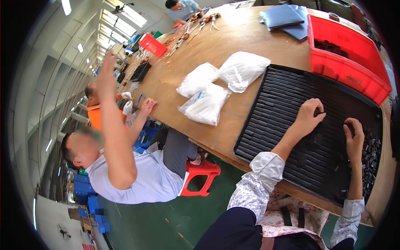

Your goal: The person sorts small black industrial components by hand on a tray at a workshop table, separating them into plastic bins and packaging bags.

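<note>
A large black tray [266, 83] lies on the table in front of me, with many small black blocks [287, 98] lined up in rows over its left and middle parts. Over these rows is my left hand [307, 116], its fingers curled and the thumb close to the index finger. My right hand [354, 135] is bent in a pinch above the right part of the tray, beside a heap of loose black pieces [371, 156]. Whatever either hand holds is too small or hidden to make out.
A red bin [350, 75] with dark pieces inside stands beyond the tray. White plastic bags [243, 71] and blue folders [281, 16] lie on the wooden table [233, 37]. To my left, a person in a light shirt [133, 179] sits on a red stool [202, 177], one arm raised.
</note>
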A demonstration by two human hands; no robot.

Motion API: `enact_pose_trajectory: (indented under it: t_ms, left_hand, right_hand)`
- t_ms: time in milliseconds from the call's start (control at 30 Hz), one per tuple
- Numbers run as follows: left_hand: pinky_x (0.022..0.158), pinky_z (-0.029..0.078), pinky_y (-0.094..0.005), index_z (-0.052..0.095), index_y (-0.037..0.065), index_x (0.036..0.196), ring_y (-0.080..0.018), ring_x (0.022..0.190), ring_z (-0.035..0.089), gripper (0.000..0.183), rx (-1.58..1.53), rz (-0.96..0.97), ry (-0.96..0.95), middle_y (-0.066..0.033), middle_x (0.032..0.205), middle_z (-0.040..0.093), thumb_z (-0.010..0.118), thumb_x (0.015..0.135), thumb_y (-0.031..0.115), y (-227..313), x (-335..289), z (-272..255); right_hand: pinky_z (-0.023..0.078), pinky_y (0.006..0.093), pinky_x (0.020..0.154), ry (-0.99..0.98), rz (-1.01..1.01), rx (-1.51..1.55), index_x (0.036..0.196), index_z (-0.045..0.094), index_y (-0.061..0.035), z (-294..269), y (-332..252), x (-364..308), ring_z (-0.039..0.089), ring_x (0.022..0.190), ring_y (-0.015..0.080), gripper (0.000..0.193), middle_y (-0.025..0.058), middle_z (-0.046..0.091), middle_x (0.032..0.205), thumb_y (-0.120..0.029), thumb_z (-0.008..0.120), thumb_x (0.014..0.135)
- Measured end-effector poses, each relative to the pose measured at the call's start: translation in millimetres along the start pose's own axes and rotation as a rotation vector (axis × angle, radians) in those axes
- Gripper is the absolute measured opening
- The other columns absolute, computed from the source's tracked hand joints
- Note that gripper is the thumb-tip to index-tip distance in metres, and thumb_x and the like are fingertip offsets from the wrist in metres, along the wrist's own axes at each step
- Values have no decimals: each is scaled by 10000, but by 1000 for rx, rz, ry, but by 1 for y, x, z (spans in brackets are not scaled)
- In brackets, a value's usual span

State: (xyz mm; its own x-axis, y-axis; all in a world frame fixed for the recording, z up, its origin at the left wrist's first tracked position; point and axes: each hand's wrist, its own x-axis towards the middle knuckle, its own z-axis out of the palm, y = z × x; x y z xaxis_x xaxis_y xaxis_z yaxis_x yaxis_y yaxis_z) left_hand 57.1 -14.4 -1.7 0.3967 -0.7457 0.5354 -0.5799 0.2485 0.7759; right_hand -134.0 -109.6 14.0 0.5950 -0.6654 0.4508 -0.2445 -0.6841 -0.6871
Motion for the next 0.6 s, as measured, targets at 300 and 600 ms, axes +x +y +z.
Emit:
enact_pose_trajectory:
  t_ms: [300,600]
  left_hand:
    - [420,414,-200,420,40,725,-57,484,523,184,-698,-394,-70,-75,644,608,525,875,58,12,1,5]
    - [632,487,-249,551,-31,939,-104,712,579,269,-712,-320,-244,-63,786,597,712,731,23,21,-18,32]
  right_hand:
    - [420,262,775,-190,-25,79,915,556,20,15,-13,-10,550,843,168,116,71,569,870,55,553,805]
    - [421,218,701,-76,141,434,926,538,-1,15,-12,-9,506,766,79,215,22,525,813,118,550,747]
